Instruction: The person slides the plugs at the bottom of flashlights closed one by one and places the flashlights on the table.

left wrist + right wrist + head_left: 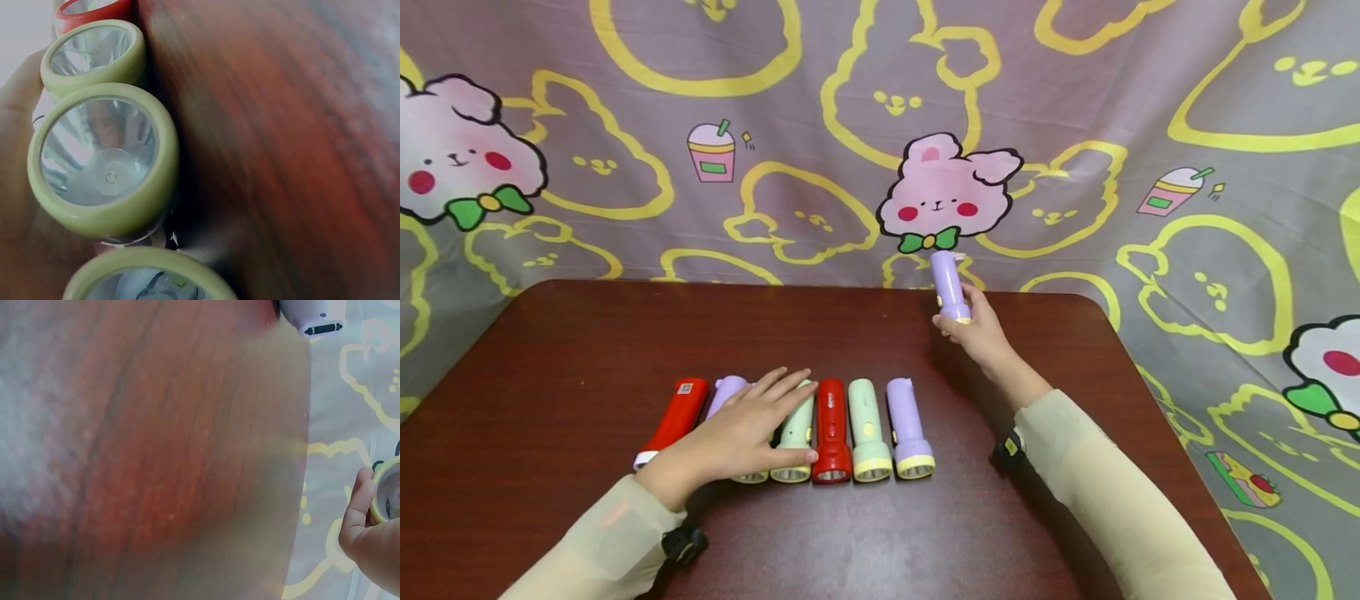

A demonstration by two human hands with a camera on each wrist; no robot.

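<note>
My right hand holds a purple flashlight by its yellow-rimmed head, over the table's far side. Its body points up and away. At the right edge of the right wrist view, fingers curl beside its lens rim. My left hand lies spread across the left part of a flashlight row, partly covering a purple flashlight and a green flashlight. Farther right lie a red flashlight, another green flashlight and another purple flashlight. Yellow-rimmed lenses show in the left wrist view.
A red flashlight with a white rim lies slanted at the row's left end, partly behind my left wrist. The brown table ends at a patterned cloth. Dark wristbands with small devices sit at both wrists.
</note>
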